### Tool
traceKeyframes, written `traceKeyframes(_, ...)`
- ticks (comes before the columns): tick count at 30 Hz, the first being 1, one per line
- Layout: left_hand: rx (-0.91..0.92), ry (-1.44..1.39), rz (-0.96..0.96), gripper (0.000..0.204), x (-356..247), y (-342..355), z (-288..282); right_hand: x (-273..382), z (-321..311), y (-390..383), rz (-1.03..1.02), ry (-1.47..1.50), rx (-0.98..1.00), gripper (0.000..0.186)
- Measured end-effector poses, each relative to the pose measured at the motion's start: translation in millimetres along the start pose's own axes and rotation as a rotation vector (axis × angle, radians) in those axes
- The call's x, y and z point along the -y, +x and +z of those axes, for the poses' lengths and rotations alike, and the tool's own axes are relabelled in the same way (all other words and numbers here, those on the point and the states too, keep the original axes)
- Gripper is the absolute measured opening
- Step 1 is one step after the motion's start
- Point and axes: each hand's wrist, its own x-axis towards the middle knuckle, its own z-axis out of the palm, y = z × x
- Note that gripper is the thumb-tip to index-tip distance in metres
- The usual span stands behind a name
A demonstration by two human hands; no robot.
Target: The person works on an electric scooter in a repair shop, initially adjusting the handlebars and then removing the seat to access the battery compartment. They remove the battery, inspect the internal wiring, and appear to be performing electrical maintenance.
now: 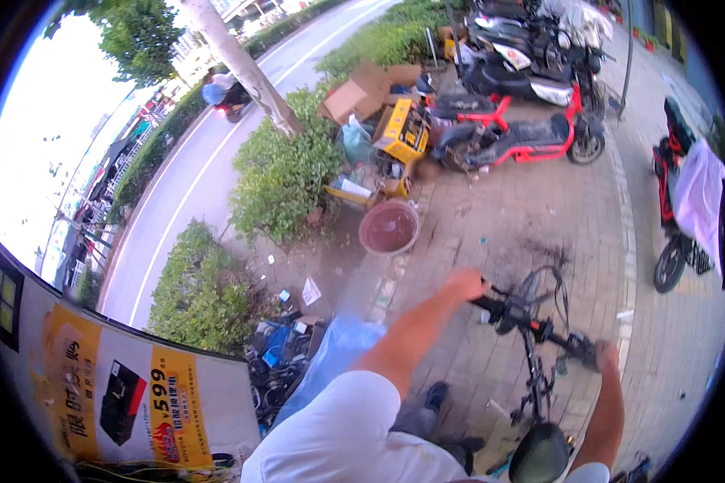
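Brick-paved sidewalk [491, 229] under a reddish tub [389, 228], a red scooter [532, 150], a black two-wheeler [535, 380].

View limits
Bike [533, 370]: rear cut off at lower edge. Road rider [217, 91]: blurred. Sign [145, 382]: cut off by left rim.

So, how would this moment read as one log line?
left fingers: on handlebar | right fingers: on handlebar | reddish tub: on pavement
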Motion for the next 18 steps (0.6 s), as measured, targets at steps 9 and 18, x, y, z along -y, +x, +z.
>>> traceKeyframes(9,-0.299,0.316,0.259,0.049,1.4,6.9,28.4,12.5,-19.9,-7.2,0.012,0.046,-0.022,0.041)
traceKeyframes(18,-0.087,0.385,0.401,0.052,-9.3,46.6,18.9,26.6,-39.8,-19.8,0.121,0.048,0.061,0.039)
